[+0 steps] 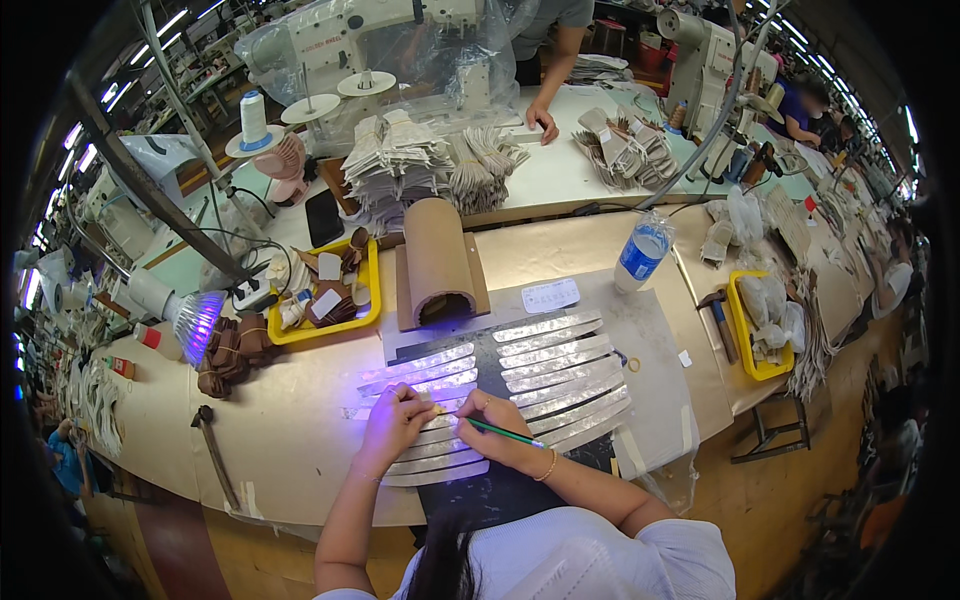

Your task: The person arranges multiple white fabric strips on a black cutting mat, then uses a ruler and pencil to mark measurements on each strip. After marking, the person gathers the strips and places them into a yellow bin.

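Note:
Two columns of pale, slightly curved strips [560,370] lie on a dark board [480,505] in front of me. Over the left column, my left hand [397,425] has its fingers pinched together by a small yellowish piece [437,409]; it appears to grip this piece. My right hand [497,425] holds a thin green pencil-like stick [505,432] like a pen, its tip end close to the left fingertips. What that tip is made of is too small to tell. Purple light falls on the left strips and left hand.
A lamp [195,320] glows purple at left, near a yellow tray [325,332] of brown pieces. Behind the strips stand a brown half-tube form [437,250] and a water bottle [642,255]. Hammers [215,455] lie left and right [718,325]. Across the table rests another person's hand [541,122].

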### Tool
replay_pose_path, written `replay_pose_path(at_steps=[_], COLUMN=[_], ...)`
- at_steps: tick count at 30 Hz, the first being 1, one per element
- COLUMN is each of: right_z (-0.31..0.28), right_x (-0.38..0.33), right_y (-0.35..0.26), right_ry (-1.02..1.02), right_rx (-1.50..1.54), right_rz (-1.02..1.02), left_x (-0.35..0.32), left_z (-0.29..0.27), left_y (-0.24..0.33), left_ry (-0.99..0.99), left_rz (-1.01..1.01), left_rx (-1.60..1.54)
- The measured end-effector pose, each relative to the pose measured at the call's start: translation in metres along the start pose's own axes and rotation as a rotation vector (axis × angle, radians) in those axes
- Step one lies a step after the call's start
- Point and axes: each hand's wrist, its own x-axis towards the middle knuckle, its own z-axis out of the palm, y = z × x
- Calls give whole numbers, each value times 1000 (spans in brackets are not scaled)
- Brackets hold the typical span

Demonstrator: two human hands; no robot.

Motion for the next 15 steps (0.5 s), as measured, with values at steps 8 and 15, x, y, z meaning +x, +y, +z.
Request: replay_pose_path(at_steps=[8, 15], right_z=[-1, -7], right_x=[0, 14], right_y=[1, 12], right_ry=[-58, 63], right_rx=[99, 670], right_rz=[79, 304], left_x=[-2, -2], left_z=[2, 1], left_y=[-5, -1], left_ry=[14, 3], left_rz=[28, 12], left_rx=[24, 23])
